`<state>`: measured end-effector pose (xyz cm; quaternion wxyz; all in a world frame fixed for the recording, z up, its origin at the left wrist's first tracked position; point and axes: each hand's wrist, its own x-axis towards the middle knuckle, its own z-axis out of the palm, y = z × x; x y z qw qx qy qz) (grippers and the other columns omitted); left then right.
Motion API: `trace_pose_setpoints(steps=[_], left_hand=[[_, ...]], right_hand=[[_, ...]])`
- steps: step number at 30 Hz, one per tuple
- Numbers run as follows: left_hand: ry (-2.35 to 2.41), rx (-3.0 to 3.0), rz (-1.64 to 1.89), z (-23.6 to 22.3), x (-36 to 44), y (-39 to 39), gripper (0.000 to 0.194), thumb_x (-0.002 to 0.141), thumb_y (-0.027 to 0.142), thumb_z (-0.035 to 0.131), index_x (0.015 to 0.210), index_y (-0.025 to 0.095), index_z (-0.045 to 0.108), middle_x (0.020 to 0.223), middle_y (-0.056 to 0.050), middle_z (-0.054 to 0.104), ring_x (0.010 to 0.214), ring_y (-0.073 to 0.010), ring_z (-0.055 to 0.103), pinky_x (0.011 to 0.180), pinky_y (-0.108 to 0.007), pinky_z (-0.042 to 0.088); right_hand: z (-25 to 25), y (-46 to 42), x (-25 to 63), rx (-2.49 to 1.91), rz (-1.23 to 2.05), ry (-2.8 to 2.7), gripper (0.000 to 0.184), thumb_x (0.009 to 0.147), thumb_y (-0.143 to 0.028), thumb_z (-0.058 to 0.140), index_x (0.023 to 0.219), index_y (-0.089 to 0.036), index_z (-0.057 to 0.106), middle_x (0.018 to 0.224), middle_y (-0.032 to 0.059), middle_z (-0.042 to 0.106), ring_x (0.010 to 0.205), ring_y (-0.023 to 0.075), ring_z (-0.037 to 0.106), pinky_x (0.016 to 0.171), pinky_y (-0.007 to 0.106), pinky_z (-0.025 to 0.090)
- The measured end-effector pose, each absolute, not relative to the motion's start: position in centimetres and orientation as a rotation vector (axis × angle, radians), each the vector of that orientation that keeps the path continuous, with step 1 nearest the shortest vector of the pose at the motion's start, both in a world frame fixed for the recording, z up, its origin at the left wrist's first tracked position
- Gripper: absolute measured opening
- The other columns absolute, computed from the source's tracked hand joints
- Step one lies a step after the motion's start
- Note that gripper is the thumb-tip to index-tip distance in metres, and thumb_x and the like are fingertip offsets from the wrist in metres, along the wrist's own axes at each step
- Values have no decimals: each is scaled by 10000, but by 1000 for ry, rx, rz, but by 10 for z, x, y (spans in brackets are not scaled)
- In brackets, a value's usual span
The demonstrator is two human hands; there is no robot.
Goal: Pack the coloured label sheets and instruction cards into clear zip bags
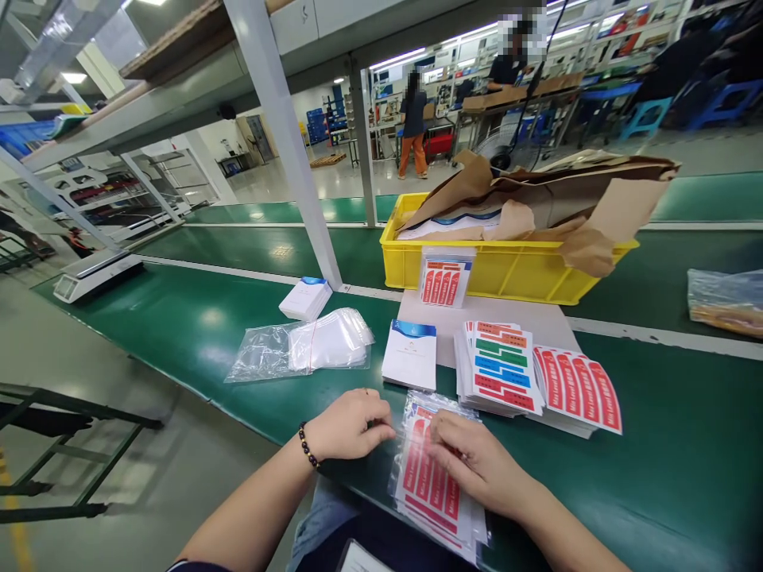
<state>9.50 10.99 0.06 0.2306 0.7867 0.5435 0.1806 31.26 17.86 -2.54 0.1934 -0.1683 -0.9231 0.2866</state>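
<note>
A clear plastic bag (430, 485) with red-and-white label sheets inside lies at the table's front edge, on top of more such bags. My left hand (353, 425) is closed, thumb and fingertips pinched at the bag's upper left edge. Across the bag's upper right part my right hand (477, 461) is curled, fingers closed on the plastic; its fingertips are partly hidden. Just beyond stands a stack of white booklets (410, 361) with a blue band. To the right are piles of multicoloured label sheets (501, 365) and red label sheets (579, 389).
Behind the piles, a yellow crate (501, 270) holds brown paper, with a filled bag (444, 282) leaning on its front. At left lie empty clear bags (331, 342) and another booklet stack (305, 299). A metal post (292, 143) rises from the green table. People work in the background.
</note>
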Motion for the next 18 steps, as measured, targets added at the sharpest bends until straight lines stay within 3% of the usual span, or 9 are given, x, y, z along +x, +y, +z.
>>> trace_pose_setpoints(steps=[5, 7, 10, 14, 16, 18], left_hand=[[1418, 1777, 640, -20, 95, 108, 236, 824, 291, 424, 705, 144, 564, 641, 19, 523, 601, -84, 448, 585, -185, 343], [1376, 1632, 709, -30, 99, 108, 266, 807, 336, 455, 684, 130, 571, 601, 27, 495, 569, -76, 419, 551, -179, 329], [1326, 1398, 802, -43, 101, 108, 361, 776, 438, 481, 669, 110, 588, 521, 35, 447, 495, -63, 376, 491, -178, 302], [1238, 1054, 926, -54, 98, 112, 598, 790, 595, 310, 764, 82, 616, 446, 28, 434, 368, -55, 348, 396, -180, 271], [1083, 780, 974, -56, 96, 115, 731, 769, 664, 200, 857, 67, 612, 452, 3, 479, 340, -75, 393, 375, -196, 301], [872, 568, 987, -55, 96, 117, 739, 766, 665, 215, 960, 59, 592, 564, -60, 582, 438, -135, 526, 439, -246, 398]], right_hand=[[-36, 201, 284, -655, 104, -2610, 236, 808, -95, 395, 987, -146, 540, 963, 96, 539, 839, 181, 487, 708, 291, 385], [-41, 212, 270, -729, -86, -2633, 289, 755, -54, 435, 1017, -107, 546, 1003, 137, 538, 873, 230, 480, 724, 339, 372], [-45, 222, 257, -761, -139, -2646, 277, 710, -4, 440, 939, -69, 582, 887, 150, 562, 809, 241, 489, 684, 351, 358], [-36, 211, 259, -711, -158, -2663, 237, 725, -22, 439, 870, -107, 607, 780, 99, 564, 734, 207, 484, 637, 322, 344], [-23, 195, 266, -649, -127, -2657, 248, 761, -55, 425, 927, -127, 597, 808, 88, 568, 730, 190, 479, 631, 311, 342], [-8, 177, 277, -521, 7, -2658, 228, 809, -123, 415, 958, -154, 585, 818, 74, 569, 725, 172, 480, 633, 304, 349]])
